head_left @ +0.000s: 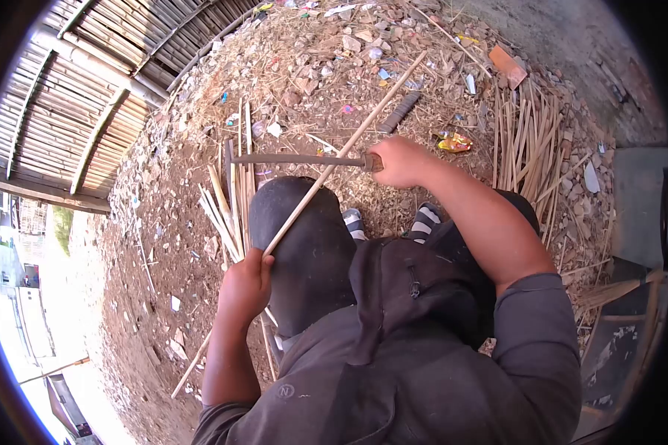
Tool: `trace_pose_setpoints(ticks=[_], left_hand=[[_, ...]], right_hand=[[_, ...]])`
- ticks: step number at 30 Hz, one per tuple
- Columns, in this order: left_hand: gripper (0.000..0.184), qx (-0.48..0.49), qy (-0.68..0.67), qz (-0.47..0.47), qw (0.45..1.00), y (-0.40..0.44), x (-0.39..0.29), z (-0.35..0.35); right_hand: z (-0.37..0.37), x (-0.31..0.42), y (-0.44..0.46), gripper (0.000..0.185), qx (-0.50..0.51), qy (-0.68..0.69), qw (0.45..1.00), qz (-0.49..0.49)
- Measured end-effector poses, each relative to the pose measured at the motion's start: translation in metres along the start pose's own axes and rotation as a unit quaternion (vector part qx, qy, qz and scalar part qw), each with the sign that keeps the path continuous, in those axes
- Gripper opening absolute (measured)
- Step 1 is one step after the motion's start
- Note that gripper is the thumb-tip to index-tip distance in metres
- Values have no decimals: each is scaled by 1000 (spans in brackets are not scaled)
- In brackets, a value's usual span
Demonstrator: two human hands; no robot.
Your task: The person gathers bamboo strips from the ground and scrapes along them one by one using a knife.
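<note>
Two hands: both bare, both closed, one on each side of the long stick [364, 127].
Left hand [248, 285]: fingers wrapped round the stick, gripping it below the left knee; thumb lies along it.
Right hand [402, 160]: closed in a fist on the handle of the long blade [286, 159], at the stick's far side.
Long stick: pale, slender, slanting from the left hand up over the left thigh and out above the ground.
Long blade: dark, narrow, crossing the stick; firm contact cannot be told.
Dark ribbed piece [399, 112]: on the ground, just beside the stick's upper part.
Cut strips [234, 200]: loose bundle to the left of the stick.
Strip pile [525, 141]: well to the right of the stick, near a brick [507, 67].
Wrapper [453, 142]: yellow and red, between stick and pile.
</note>
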State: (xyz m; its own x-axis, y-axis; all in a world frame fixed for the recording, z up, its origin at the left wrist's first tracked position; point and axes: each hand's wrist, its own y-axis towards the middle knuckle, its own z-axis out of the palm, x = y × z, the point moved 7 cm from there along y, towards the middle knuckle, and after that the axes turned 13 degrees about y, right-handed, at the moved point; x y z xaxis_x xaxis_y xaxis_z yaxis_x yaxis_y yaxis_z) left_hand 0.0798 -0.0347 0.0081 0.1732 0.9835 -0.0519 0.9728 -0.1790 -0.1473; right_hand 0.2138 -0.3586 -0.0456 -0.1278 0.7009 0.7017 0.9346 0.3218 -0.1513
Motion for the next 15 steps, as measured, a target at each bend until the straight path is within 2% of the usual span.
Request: trace_pose_setpoints(ticks=[1,2,5,6,9,10,13,14,15], left_hand=[[28,-5,-10,5,1000,1,1,2],[28,-7,-20,9,1000,-2,2,4],[27,-2,-16,-6,1000,-1,5,3],[27,-7,-15,-1,1000,0,5,2],[27,-14,-22,12,1000,0,5,5],[27,-13,-29,14,999,0,5,6],[28,-5,-43,11,999,-3,12,13],[29,-8,-47,10,999,-1,13,13],[28,-17,-46,9,999,0,13,11]], right_hand=[[7,8,-2,34,32,-9,999,-18],[5,-8,5,35,23,-10,1000,-12],[-18,-62,12,34,-91,150,979,102],[-19,-69,16,31,-75,137,982,107],[-14,-5,0,30,-48,9,999,5],[-4,13,-3,29,3,-2,1000,-13],[-4,-7,8,36,9,16,999,-37],[-11,-33,15,42,-25,48,999,-1],[-23,-43,16,39,-51,66,996,25]])
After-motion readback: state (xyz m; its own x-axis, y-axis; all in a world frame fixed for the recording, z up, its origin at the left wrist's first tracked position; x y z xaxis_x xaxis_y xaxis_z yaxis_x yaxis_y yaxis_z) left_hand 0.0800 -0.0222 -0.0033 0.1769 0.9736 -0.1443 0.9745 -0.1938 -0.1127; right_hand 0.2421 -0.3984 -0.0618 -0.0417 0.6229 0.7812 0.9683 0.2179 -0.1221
